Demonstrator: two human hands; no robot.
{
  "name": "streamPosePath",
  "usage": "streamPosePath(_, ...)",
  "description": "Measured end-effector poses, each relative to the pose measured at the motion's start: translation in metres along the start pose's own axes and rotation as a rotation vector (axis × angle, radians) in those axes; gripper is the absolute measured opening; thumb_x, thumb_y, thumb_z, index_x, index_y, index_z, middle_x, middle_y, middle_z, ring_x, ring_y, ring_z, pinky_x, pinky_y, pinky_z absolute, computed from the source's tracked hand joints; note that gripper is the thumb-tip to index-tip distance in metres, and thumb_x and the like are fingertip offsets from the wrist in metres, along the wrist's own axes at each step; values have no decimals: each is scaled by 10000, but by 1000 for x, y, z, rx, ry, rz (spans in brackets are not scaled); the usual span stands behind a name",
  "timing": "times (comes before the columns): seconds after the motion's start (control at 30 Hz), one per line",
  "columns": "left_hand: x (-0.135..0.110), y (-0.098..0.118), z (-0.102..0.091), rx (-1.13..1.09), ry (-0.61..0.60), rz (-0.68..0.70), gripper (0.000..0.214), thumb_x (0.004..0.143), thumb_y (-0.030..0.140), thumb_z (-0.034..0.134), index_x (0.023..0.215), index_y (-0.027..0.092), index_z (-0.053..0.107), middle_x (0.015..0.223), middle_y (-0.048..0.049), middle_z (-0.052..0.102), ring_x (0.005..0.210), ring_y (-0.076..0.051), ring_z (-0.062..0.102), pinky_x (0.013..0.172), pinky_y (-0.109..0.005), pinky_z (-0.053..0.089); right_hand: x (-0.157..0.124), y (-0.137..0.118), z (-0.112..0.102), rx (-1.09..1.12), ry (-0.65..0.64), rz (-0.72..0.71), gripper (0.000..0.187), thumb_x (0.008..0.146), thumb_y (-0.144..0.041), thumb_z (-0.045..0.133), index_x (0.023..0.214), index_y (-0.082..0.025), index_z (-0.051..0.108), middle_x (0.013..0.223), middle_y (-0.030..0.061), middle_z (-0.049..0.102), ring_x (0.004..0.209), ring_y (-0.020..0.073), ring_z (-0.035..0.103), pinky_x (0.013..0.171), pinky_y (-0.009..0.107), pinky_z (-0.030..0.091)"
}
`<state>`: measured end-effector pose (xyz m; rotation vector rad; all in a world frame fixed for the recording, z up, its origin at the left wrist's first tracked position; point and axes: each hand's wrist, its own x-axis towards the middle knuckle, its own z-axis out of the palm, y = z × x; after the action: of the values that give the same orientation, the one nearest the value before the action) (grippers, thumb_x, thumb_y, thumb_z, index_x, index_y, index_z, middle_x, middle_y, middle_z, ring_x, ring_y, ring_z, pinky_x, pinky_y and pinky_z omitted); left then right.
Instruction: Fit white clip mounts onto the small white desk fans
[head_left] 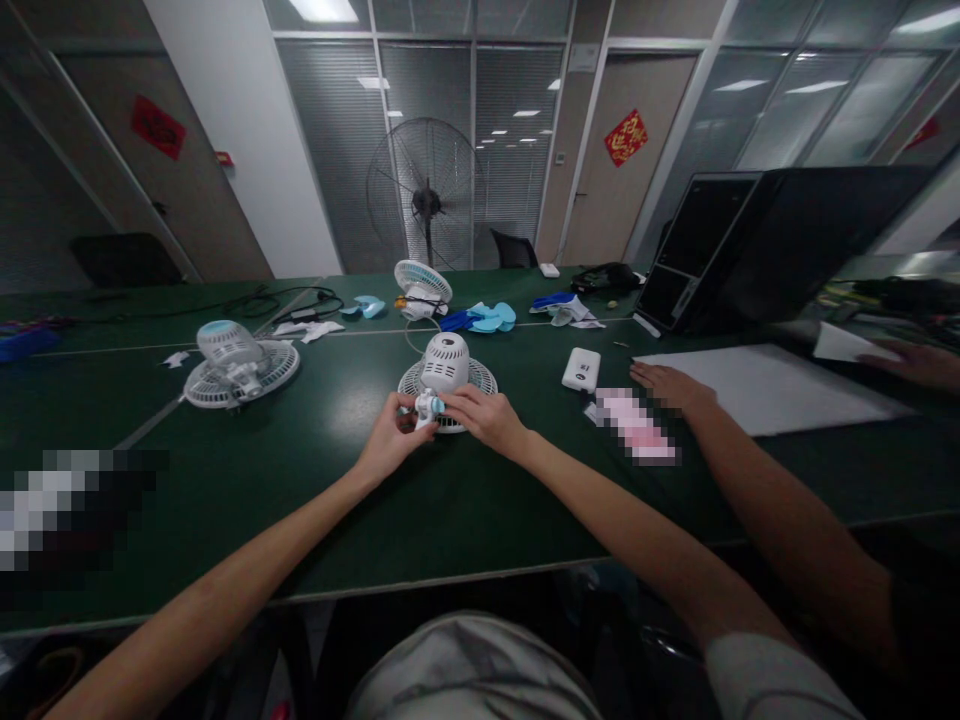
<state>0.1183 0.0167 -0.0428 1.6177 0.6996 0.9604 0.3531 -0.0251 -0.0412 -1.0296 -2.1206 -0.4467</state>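
A small white fan (445, 362) lies on the green table in front of me, its round grille down and its slotted motor housing up. My left hand (388, 440) is closed around the white bracket (424, 410) at the near side of that fan. From the right, my right hand (491, 420) pinches a light blue knob (437, 406) on the bracket. Part of the grille is hidden behind my fingers. Another white fan (241, 365) rests grille-down to the left, apart from both hands.
Behind stands a third fan (424, 290), near light blue fan blades (491, 318). On the right are a white power bank (581, 370), a white sheet (772, 385) and a black computer tower (697, 250). A co-worker's hand (675, 388) lies by the sheet.
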Motion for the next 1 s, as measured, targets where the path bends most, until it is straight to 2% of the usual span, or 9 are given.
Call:
streamPosePath(0.17, 0, 0, 0, 15, 14, 14, 492, 757, 315, 847, 1065, 201, 480, 1033, -49, 675, 869, -211, 709, 732, -386, 660, 1, -5, 6, 5, 1, 62, 232, 1071, -347, 558, 1075, -193, 731, 1039, 59, 725, 857, 157, 699, 652, 249, 523)
streamPosePath(0.3, 1, -2, -1, 17, 16, 17, 465, 786, 334, 827, 1077, 203, 488, 1024, -45, 678, 863, -205, 710, 735, -380, 651, 2, -9, 4, 32, 7, 113, 248, 1053, -381, 589, 1186, -197, 690, 1111, 71, 733, 903, 175, 704, 667, 256, 525)
streamPosePath(0.43, 1, 0, 0, 48, 42, 18, 440, 798, 356, 810, 1047, 203, 481, 990, -38, 683, 815, -193, 709, 708, -356, 630, 2, -8, 3, 43, 1, 35, 244, 1066, -287, 560, 1274, -211, 663, 1179, 73, 730, 957, 172, 715, 736, 256, 546)
streamPosePath(0.63, -1, 3, 1, 156, 72, 55, 406, 836, 397, 775, 1053, 201, 494, 900, -24, 700, 729, -187, 707, 667, -328, 599, 4, -13, 4, 76, 51, 57, 213, 1079, -286, 535, 1176, -189, 697, 1113, 72, 749, 925, 164, 722, 733, 257, 541)
streamPosePath(0.9, -3, 9, 0, 311, 136, 75, 336, 870, 418, 747, 1022, 201, 541, 706, 8, 702, 584, -183, 688, 557, -260, 505, 16, -26, 4, 76, 50, 230, 254, 1068, -369, 564, 985, -178, 709, 928, 48, 737, 803, 155, 686, 684, 252, 495)
streamPosePath(1.0, -3, 11, 1, 363, 155, 81, 320, 879, 427, 733, 1006, 200, 547, 677, 9, 701, 560, -177, 678, 529, -243, 474, 14, -24, 4, 61, 32, 224, 235, 1062, -372, 572, 1014, -184, 705, 948, 48, 740, 786, 154, 680, 648, 245, 485)
